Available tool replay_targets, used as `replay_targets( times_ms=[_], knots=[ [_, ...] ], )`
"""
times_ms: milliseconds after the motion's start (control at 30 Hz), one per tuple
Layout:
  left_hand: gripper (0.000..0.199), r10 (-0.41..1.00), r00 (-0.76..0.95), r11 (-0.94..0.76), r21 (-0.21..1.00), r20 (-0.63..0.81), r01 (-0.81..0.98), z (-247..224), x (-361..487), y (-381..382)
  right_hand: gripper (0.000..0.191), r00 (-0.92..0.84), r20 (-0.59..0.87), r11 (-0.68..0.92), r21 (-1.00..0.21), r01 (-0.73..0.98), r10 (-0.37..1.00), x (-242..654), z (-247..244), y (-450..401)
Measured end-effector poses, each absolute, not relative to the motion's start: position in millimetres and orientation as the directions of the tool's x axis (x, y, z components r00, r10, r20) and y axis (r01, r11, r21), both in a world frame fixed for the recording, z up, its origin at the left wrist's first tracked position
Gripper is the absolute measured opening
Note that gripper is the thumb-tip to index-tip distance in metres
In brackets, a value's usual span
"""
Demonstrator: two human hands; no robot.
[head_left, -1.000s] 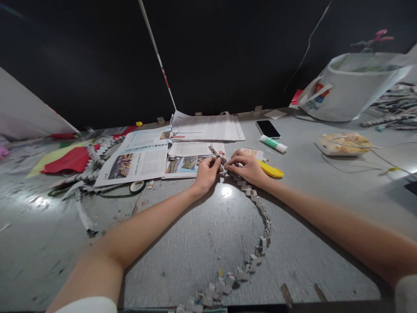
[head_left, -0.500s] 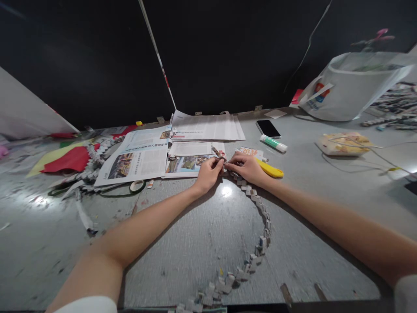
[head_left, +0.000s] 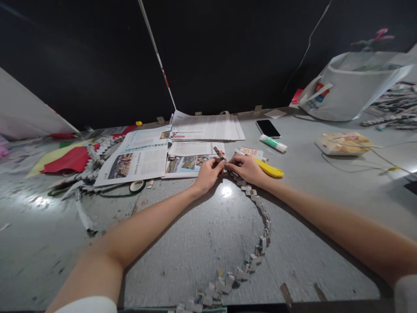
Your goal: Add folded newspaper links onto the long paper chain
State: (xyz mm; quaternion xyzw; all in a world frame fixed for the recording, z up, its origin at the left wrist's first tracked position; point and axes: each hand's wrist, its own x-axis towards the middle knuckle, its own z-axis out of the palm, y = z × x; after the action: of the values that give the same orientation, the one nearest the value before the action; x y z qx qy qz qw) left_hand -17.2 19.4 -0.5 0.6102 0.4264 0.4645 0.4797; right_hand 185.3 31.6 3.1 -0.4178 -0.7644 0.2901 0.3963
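My left hand (head_left: 209,174) is closed, thumb and forefinger pinching a folded newspaper strip (head_left: 219,152) whose end sticks up past the fingers. Close against it, my right hand (head_left: 245,168) pinches the end of a folded paper chain (head_left: 266,221). The fingertips of both hands nearly meet, and they hide the join between strip and chain. From under my right hand the zigzag chain curves down across the grey table to its front edge. A yellow-handled cutter (head_left: 269,168) lies partly behind my right hand.
Newspaper sheets (head_left: 140,152) and a paper stack (head_left: 205,126) lie beyond my hands. A glue stick (head_left: 273,143), a phone (head_left: 268,128), a tissue pack (head_left: 343,144) and a white bag (head_left: 348,91) are at right. More paper chain (head_left: 93,167), red paper (head_left: 70,160) and a tape roll (head_left: 137,186) are at left.
The upright end of the paper strip has shifted slightly to the right above my left fingers. Both hands stay in nearly the same place, and the chain lies as before.
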Motion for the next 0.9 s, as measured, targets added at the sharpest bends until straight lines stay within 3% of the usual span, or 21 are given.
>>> replay_targets(
  times_ms=[333,533,900],
  knots=[
    [0.061,0.974,0.146,-0.175,0.985,0.171,0.012,-1,-17,21,0.032,-0.288,0.408,0.487,-0.818,0.306,0.867,184,9,25],
    [0.062,0.971,0.164,-0.186,0.981,0.176,0.048,1,-17,20,0.032,-0.429,0.354,0.506,-0.802,0.318,0.831,184,12,23],
    [0.06,0.971,0.17,-0.174,0.985,0.169,0.013,2,-17,19,0.043,-0.401,0.388,0.536,-0.753,0.381,0.83,185,11,21]
  ],
)
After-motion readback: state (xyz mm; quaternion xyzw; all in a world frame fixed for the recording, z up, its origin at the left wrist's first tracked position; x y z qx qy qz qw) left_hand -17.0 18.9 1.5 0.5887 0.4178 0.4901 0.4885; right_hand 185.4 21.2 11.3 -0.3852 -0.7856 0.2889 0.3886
